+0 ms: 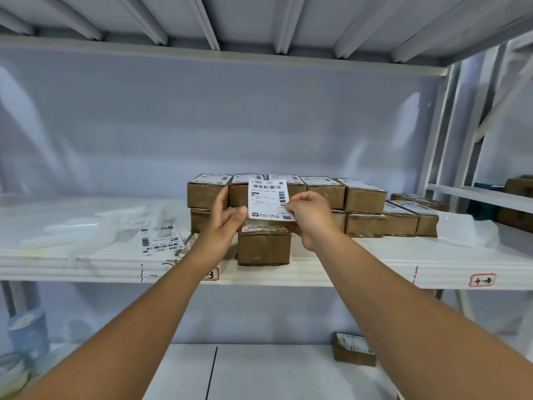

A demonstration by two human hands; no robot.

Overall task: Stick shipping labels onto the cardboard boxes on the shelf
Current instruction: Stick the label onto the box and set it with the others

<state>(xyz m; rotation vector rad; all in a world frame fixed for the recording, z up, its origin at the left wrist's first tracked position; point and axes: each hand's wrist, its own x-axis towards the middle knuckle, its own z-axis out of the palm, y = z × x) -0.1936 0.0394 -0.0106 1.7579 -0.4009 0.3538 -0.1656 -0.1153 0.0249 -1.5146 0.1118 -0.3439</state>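
Head view shows the shipping label (269, 199) held upright between the two hands, its long axis standing vertical and its printed face turned toward the person. The front box (264, 246) sits directly below both hands, alone at the near edge of the shelf (375, 272). From the label's lower edge, the box top is a short drop down and slightly toward the person. The label would therefore have to tip from upright to flat before it can lie on the box. Something pale and printed already lies on that box top, too blurred to say what it is. The right hand (308, 215) has its fingers curled and pinches the label's right edge low down, so it carries the paper. The left hand (227, 217) is looser, with fingers mostly extended. Its thumb tip meets the label's lower left corner, though whether it truly pinches there or only steadies cannot be told. Both hands sit at about the same reach from the box, one on either side of it. Beyond the hands, the stacked boxes (317, 192) stand in two tiers, most with labels already on top. Left of the left hand a label sheet (163, 242) lies flat on the shelf, next to some clear plastic bags (95, 226)
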